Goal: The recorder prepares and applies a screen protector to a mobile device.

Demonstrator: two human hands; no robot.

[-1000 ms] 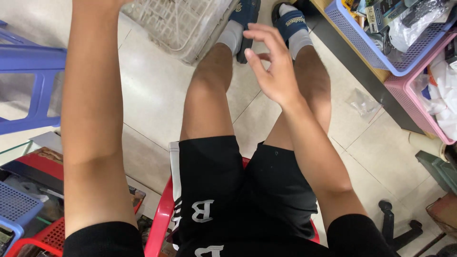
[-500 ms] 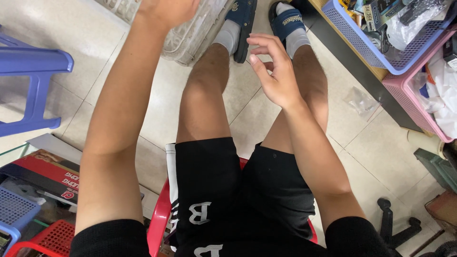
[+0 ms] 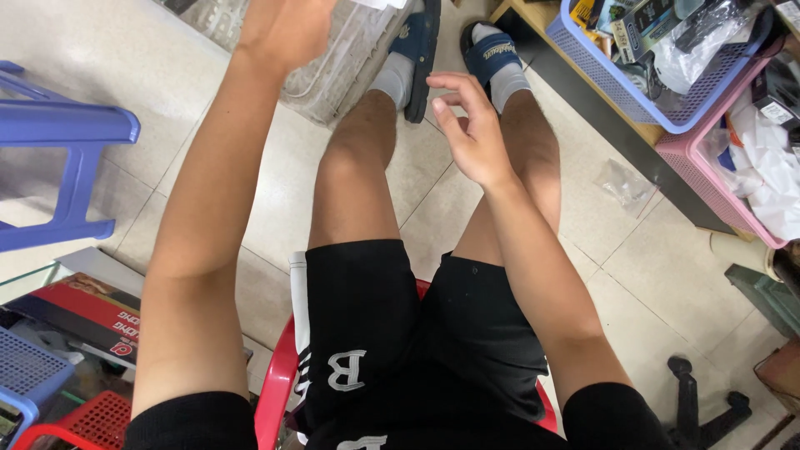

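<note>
I sit on a red plastic chair [image 3: 277, 385] in black shorts, looking down at my legs. My left hand [image 3: 287, 29] is raised at the top edge, over a clear mesh basket [image 3: 350, 62] on the floor; its fingers are cut off by the frame, so its grip is hidden. My right hand [image 3: 471, 125] hovers above my right knee with the fingers curled apart and nothing in them. My feet wear white socks and blue slippers [image 3: 421, 46] beside the basket.
A blue plastic stool [image 3: 62, 133] stands at the left. At the right, a blue basket [image 3: 633, 87] and a pink basket [image 3: 708, 179] hold packaged goods. A crumpled clear bag [image 3: 623, 183] lies on the tiled floor. Boxes and small crates sit at lower left.
My left arm has swung inward to the right, bringing the hand over the clear basket. The right hand stays above the knee, fingers now slightly more curled.
</note>
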